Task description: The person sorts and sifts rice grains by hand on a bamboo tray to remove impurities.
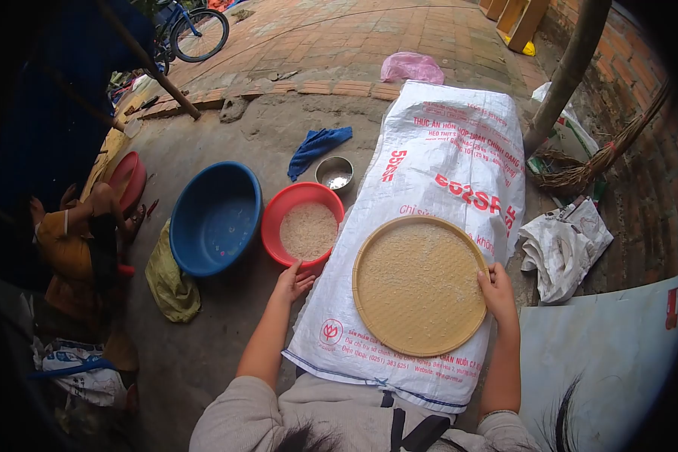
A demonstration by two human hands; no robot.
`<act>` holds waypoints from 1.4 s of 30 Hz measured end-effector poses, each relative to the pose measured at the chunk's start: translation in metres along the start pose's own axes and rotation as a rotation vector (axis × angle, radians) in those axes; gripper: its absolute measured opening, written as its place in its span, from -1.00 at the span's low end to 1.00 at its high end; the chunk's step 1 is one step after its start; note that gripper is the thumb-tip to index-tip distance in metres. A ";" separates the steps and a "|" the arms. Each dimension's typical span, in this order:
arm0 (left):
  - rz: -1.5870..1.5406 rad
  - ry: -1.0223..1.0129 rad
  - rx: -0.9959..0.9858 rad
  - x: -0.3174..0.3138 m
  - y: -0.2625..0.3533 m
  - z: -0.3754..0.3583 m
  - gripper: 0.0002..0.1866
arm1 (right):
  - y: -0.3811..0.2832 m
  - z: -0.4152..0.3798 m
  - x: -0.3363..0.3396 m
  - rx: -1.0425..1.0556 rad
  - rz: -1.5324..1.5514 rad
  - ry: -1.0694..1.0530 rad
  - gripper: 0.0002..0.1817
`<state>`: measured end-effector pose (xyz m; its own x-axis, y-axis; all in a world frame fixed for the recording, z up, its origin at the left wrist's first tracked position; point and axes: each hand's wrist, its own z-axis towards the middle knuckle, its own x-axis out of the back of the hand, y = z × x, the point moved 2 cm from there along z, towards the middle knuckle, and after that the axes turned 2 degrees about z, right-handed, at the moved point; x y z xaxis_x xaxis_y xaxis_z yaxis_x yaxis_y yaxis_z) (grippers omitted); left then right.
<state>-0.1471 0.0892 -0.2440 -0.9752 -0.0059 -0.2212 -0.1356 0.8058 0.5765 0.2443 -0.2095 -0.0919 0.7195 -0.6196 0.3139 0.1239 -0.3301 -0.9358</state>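
A round woven tray [420, 286] with scattered pale grains lies over a white printed sack [452, 135] in front of me. My right hand [496, 292] grips the tray's right rim, thumb on top. At the near edge of a red basin [279, 252] is my left hand [295, 280], palm up with its fingers apart, holding nothing. Inside the basin is a heap of pale grain [309, 231]. Just behind the basin stands a small metal bowl [334, 173], beside a blue cloth [318, 149].
A large blue basin [216, 218] and a yellow-green sack [171, 280] are on the left. Another person [71, 233] sits at the far left by a red basin [128, 181]. A wooden pole [572, 71], twig broom [603, 162] and crumpled sack [565, 248] are right.
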 end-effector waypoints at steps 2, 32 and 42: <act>-0.126 -0.141 0.049 -0.022 -0.009 0.018 -0.38 | 0.004 0.003 0.002 0.002 -0.038 0.005 -0.82; 0.264 -0.382 -0.610 -0.174 0.130 -0.198 -0.70 | 0.009 -0.015 -0.005 -0.165 0.488 0.193 -0.79; 0.414 -0.557 -0.687 -0.211 0.074 -0.218 -0.58 | -0.022 -0.020 0.012 0.171 -0.409 0.298 -0.70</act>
<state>0.0103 0.0213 0.0164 -0.7707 0.6224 -0.1363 -0.0457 0.1594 0.9862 0.2364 -0.2238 -0.0645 0.3667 -0.6485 0.6671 0.4806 -0.4819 -0.7327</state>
